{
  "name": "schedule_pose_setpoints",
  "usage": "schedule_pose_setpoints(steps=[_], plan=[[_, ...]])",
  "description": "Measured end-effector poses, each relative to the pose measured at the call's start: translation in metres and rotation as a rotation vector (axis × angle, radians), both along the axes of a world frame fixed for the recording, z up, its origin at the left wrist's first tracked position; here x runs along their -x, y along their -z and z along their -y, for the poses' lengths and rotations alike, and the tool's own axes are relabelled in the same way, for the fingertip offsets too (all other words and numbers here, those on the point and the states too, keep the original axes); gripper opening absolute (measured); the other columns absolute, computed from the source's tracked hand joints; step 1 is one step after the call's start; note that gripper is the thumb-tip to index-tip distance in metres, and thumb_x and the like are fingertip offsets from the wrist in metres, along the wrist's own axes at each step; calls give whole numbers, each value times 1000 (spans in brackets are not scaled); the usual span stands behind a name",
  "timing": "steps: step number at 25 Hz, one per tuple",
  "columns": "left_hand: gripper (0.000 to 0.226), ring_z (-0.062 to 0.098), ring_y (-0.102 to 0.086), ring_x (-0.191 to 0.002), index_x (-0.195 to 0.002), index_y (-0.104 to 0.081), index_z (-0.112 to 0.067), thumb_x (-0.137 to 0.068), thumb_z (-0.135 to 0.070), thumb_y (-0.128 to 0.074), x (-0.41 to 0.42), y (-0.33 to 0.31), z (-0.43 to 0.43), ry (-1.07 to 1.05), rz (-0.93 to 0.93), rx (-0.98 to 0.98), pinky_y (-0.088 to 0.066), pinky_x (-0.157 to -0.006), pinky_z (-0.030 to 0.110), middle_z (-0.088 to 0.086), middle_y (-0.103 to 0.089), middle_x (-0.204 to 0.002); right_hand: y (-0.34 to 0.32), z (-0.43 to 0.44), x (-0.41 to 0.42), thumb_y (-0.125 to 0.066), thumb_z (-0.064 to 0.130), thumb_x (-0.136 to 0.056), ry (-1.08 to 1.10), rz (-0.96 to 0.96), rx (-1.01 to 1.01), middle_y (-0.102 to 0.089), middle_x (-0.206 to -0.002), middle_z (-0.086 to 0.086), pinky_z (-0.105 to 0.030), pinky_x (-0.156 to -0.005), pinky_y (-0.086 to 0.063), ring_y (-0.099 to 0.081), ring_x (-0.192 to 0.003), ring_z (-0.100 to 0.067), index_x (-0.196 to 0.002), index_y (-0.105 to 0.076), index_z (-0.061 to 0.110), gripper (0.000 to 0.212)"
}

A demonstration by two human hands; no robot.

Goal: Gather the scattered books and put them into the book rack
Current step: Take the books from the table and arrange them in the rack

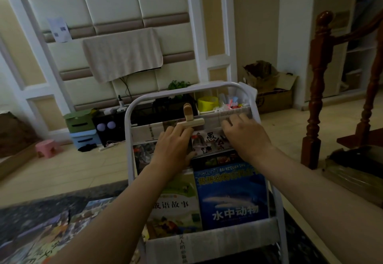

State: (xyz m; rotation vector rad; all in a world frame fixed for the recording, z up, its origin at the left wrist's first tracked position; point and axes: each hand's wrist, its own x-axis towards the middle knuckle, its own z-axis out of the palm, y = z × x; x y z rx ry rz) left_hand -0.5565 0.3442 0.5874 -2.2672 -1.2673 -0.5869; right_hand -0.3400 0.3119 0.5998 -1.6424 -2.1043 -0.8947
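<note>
1. The right hand's (pixel 244 137) fingertips curl into the book rack's (pixel 186 90) top pocket, so no idea what they're touching.
2. The left hand (pixel 172 149) and forearm cover the green book's (pixel 176 203) top.
3. The rack's base is cut off at the bottom edge.
4. The scattered books (pixel 51 232) left of the rack are blurry, titles unreadable.

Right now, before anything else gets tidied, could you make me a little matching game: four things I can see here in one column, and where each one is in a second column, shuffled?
Things
1. blue book
2. pink stool
3. wooden clip
4. beige cloth

Places
A. hanging against the wall
B. on the floor, left of the rack
C. at the rack's upper pocket
D. in the rack's lower pocket, right of the green book

Pairs: 1-D, 2-B, 3-C, 4-A.
</note>
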Motion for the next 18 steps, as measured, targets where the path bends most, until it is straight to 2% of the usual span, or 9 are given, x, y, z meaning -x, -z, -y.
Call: schedule_pose_setpoints(steps=[4,6,8,13,18], plan=[[54,25,-47,-106,-125,-50,-19,-82,-47,-68,-4,1,2,-45,-64,-29,-43,-87,37,5,-48,-128,2,-3,-1,-54,-3,-74,-21,12,-34,-62,-87,-20,-40,-58,-50,-61,-80,-38,-91,-63,3,20],[53,25,-48,-104,-123,-51,-19,-82,-49,-68,-6,2,2,-60,-67,-53,-43,-86,37,6,-49,-125,2,-5,-3,-65,-4,-71,-17,-4,-53,-62,-85,-20,-40,-57,-49,-61,-76,-37,-87,-63,3,18],[53,26,-49,-100,-119,-53,-18,-81,-50,-69,-6,4,0,-62,-62,-67,-44,-83,38,7,-52,-121,3,-6,-3,-68,-4,-69,-16,-19,-59,-61,-82,-20,-39,-55,-49,-60,-74,-37,-85,-62,3,18],[51,25,-48,-94,-115,-53,-19,-79,-50,-69,-4,5,-3,-35,-47,-63,-44,-78,38,7,-52,-116,0,-3,-5,-55,0,-72,-44,-34,-68,-61,-82,-20,-41,-54,-50,-61,-73,-38,-86,-63,3,17],[49,23,-46,-97,-119,-52,-19,-81,-45,-68,-3,3,1,-16,-42,-7,-43,-81,37,5,-50,-120,-3,-1,-6,-65,4,-79,-21,-21,-2,-63,-95,-16,-41,-67,-51,-61,-88,-36,-99,-64,9,20]])
